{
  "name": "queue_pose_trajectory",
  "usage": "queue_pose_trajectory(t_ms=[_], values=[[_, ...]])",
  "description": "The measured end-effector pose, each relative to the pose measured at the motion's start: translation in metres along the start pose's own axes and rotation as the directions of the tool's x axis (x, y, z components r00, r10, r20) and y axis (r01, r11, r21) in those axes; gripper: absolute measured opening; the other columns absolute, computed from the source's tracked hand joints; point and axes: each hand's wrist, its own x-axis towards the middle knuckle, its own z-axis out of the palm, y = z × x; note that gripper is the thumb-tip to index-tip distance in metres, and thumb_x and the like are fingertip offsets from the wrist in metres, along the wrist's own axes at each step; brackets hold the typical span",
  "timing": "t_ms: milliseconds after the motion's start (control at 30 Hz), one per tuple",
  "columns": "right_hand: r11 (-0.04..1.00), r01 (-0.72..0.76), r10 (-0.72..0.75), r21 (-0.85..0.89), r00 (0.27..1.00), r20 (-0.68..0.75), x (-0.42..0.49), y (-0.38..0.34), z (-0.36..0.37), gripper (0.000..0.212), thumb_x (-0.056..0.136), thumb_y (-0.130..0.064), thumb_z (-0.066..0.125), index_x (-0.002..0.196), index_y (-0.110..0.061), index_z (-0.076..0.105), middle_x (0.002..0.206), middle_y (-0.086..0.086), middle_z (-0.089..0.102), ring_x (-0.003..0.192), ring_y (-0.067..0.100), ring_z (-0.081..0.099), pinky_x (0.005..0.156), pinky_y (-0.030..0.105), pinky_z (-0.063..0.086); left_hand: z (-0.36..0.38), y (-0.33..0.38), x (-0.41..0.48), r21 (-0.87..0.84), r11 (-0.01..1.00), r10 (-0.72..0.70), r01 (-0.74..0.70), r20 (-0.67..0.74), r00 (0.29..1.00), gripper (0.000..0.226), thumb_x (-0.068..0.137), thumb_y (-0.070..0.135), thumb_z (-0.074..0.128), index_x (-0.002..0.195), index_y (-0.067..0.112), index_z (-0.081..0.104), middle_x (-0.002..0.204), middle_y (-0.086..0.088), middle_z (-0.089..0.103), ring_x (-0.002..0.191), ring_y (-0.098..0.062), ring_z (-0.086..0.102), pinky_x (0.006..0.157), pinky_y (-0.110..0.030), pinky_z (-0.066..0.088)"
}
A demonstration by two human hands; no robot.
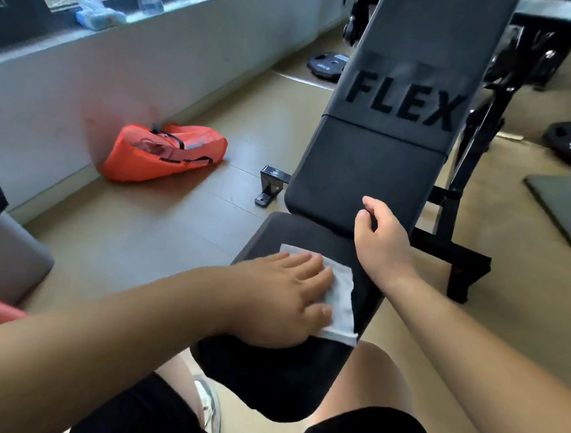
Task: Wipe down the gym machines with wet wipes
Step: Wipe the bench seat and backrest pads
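Wiping the bench seat pad (269, 374) with a wet wipe (339, 295).
Pressing the white wipe flat mid-seat under the straight, spread fingers of the left hand (283, 295), with the right hand (380, 241) loosely curled and empty near the foot of the inclined FLEX backrest (372, 174). Best done palm-flat, sweeping in overlapping passes out to every edge and into the seam, then on up the backrest. Matte black padding, likely quick to show streaks; pale wood-look floor (164, 230), orange bag (161, 153) against the wall, weight plates (328, 64) lying beyond.
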Motion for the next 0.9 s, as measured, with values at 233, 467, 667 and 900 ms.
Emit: queue_pose_trajectory(t_ms=[233, 467, 667, 900], values=[[0.97, -0.065, 0.076, 0.234, 0.996, -0.038, -0.021, 0.018, 0.005, 0.061, 0.106, -0.053, 0.03, 0.156, -0.021, 0.041, 0.159, -0.005, 0.045, 0.147, 0.007, 0.038, 0.119, 0.022, 0.027, -0.01, -0.01, 0.071, 0.013, 1.0, -0.005, 0.005, -0.046, 0.999, 0.064, 0.107, 0.055, 0.018, 0.161, 0.021, 0.014, 0.171, -0.007, 0.008, 0.159, -0.022, 0.001, 0.128, -0.044, 0.006], [0.985, -0.071, 0.076, 0.157, 0.997, -0.027, -0.029, 0.013, -0.013, 0.062, 0.104, -0.055, 0.03, 0.139, -0.012, 0.057, 0.142, 0.004, 0.062, 0.131, 0.012, 0.054, 0.102, 0.018, 0.036, 0.004, 0.024, 0.041, 0.041, 0.982, 0.188, -0.185, -0.078, 0.979, 0.068, 0.103, 0.057, 0.019, 0.161, 0.023, 0.013, 0.17, -0.008, 0.013, 0.158, -0.021, 0.002, 0.128, -0.045, 0.008], [0.997, -0.047, 0.037, 0.056, 0.984, 0.176, -0.023, -0.03, -0.003, 0.049, 0.109, -0.043, 0.038, 0.114, 0.0, 0.061, 0.113, 0.011, 0.068, 0.109, 0.023, 0.057, 0.096, 0.039, 0.045, -0.009, -0.046, -0.02, -0.053, 0.978, -0.201, 0.2, -0.016, 0.979, 0.066, 0.107, 0.055, 0.017, 0.164, 0.028, -0.003, 0.172, 0.003, -0.01, 0.158, -0.012, -0.008, 0.128, -0.034, -0.004], [0.989, 0.12, -0.079, -0.089, 0.925, 0.372, -0.023, -0.037, 0.019, 0.054, 0.104, -0.052, 0.044, 0.089, -0.004, 0.063, 0.08, 0.005, 0.069, 0.085, 0.027, 0.062, 0.083, 0.044, 0.052, 0.02, -0.027, -0.073, -0.353, 0.908, -0.254, 0.226, -0.035, 0.967, 0.066, 0.107, 0.051, 0.024, 0.164, 0.027, -0.001, 0.167, 0.018, -0.021, 0.139, 0.015, -0.025, 0.096, 0.0, -0.025]])
